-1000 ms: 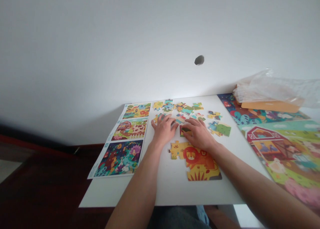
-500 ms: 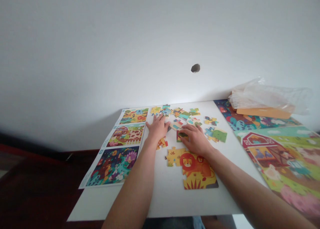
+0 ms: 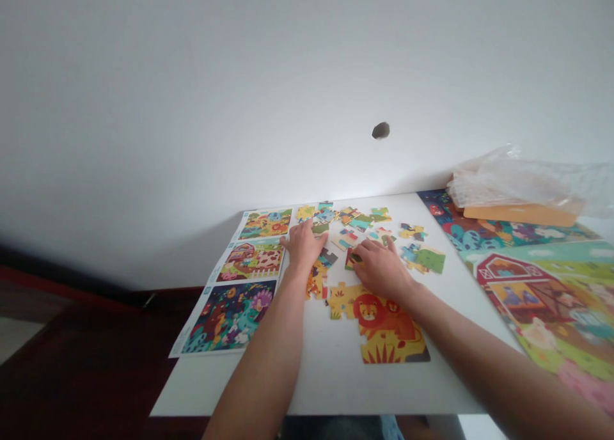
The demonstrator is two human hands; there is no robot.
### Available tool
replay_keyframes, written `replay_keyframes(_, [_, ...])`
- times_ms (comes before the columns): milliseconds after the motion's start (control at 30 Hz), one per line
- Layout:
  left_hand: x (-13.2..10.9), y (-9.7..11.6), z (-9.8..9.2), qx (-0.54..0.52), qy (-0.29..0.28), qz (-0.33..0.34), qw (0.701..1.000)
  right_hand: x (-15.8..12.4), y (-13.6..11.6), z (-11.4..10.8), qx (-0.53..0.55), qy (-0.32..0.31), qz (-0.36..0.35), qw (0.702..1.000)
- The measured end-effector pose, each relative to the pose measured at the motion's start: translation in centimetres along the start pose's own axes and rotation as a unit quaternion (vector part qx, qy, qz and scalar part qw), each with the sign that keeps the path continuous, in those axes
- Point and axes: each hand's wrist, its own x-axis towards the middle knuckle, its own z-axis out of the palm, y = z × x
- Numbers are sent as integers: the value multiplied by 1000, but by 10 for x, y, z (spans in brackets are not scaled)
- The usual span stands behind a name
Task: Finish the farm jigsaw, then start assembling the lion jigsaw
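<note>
We see the bare left hand spread flat beside loose cardboard jigsaw pieces, and the right hand over a small red-and-green jigsaw piece, just above a part-built yellow-and-red lion jigsaw. On the white table, a printed animal picture sheet lies left, a large farm-scene puzzle right.

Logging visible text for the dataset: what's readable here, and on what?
No text is clearly legible.
Blue labels on the picture sheet: too small to read.
Orange box: no text shows on its visible side.
</note>
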Motion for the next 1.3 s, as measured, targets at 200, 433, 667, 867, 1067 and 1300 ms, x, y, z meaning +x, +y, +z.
replay_keyframes(200, [3, -2, 3, -4, 2, 14, 1000, 5, 15, 8, 46, 19, -10, 999])
replay_keyframes(433, [-2, 4, 3, 17, -24, 136, 990, 9, 17, 13, 6, 74, 72, 995])
replay_keyframes(667, [-8, 9, 2, 35, -70, 191, 979, 10, 19, 15, -10, 42, 75, 996])
replay_keyframes(867, [-14, 22, 2, 20, -117, 277, 953, 10, 20, 17, -11, 8, 70, 997])
replay_keyframes(1067, [-12, 20, 2, 30, -120, 231, 965, 9, 15, 6, -33, 39, 89, 995])
replay_keyframes(1300, [-14, 26, -5, 28, -136, 262, 955, 10, 15, 5, -13, 43, 89, 995])
